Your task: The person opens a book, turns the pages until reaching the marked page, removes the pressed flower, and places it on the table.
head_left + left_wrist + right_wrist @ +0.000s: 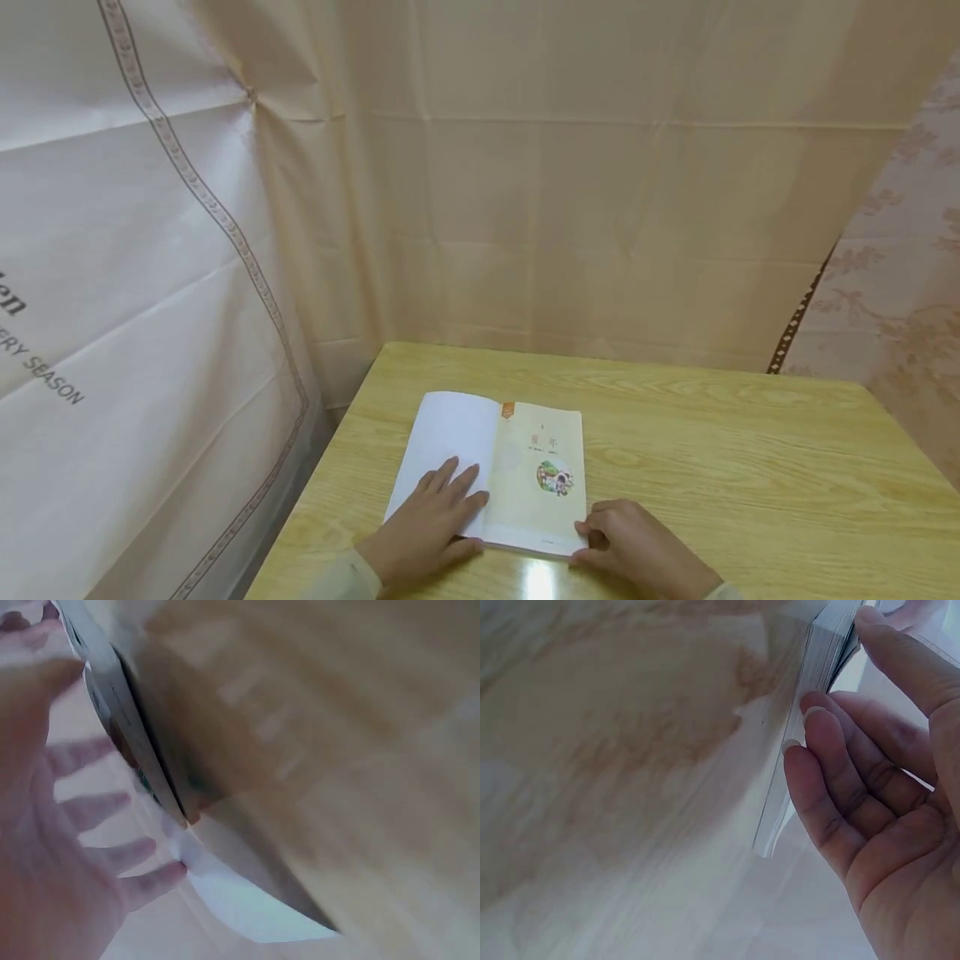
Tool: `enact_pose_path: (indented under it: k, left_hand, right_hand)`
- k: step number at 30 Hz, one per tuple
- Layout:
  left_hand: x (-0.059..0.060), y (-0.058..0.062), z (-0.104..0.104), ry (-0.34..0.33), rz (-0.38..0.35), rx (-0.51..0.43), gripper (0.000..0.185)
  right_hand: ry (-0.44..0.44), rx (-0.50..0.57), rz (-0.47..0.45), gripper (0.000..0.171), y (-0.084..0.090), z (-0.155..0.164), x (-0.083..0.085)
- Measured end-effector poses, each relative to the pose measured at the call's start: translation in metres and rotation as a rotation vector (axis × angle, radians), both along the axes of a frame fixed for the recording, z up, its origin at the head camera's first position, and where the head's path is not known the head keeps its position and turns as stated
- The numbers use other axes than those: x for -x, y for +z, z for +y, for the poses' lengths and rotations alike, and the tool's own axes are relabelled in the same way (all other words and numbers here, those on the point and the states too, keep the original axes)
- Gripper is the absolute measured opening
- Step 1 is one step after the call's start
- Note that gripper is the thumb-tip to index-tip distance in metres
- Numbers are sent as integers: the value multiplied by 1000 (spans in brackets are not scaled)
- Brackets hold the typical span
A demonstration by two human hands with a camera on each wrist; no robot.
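An open book (525, 508) lies on the table, its left side a blank white page and its right side a cream page with a title and a small round colored picture. My left hand (420, 525) rests with spread fingers on the lower part of the white page, its thumb by the bottom edge near the fold. At the lower right corner, my right hand (637, 542) pinches the book between thumb and bent fingers. The right wrist view shows curled fingertips (804, 761) against the stacked page edges (814, 660), thumb at the corner.
The book stands on a yellow wood-grain table (720, 450). Beige cloth (600, 208) hangs behind the table's far edge. A white printed cloth (172, 275) hangs at the left, and a floral cloth (900, 275) at the right. Light glares off the table (538, 579) below the book.
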State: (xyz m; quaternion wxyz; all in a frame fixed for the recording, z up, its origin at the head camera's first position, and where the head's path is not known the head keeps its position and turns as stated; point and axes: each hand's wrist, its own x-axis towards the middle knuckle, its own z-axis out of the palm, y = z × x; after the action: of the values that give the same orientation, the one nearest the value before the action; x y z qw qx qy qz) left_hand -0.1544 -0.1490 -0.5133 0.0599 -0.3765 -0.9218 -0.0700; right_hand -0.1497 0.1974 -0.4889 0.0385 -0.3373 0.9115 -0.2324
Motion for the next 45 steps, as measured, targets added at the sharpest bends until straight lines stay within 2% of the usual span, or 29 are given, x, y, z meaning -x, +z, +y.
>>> enact_pose_path:
  k: [2,4,10,14,17,22,25,29,31,35,38,43,45]
  left_hand:
    - [5,1,1,-14,-74,31,69]
    - [8,2,2,-17,-112,63,75]
    - [10,4,9,-16,-130,101,86]
    - [5,1,14,-12,-175,84,94]
    - [1,-2,17,-11,-182,65,95]
    - [-5,-4,24,-22,-138,51,89]
    - [-6,-2,28,10,-115,58,83]
    - [-4,0,31,63,-51,48,75]
    - [-2,1,32,69,-1,31,72]
    - [0,1,36,67,99,5,69]
    - [1,1,39,75,146,2,67]
    - [3,1,44,94,158,11,71]
    - [4,1,45,89,165,6,71]
  right_hand:
    - [13,10,-11,31,0,0,1]
    - [29,6,-24,31,0,-2,1]
    - [34,0,-26,24,1,-5,2]
    - [49,15,8,20,2,-3,3]
    - [58,15,17,15,2,-1,4]
    - [33,0,58,5,1,5,2]
    - [-38,-6,67,4,2,5,1]
    - [-148,4,45,8,6,1,-1]
    - [-173,12,47,9,7,-1,-1]
    - [-161,45,99,8,6,-4,0]
    - [-144,70,106,11,4,-6,1]
    - [-128,86,28,23,6,-9,1]
    - [-117,100,9,22,6,-9,1]
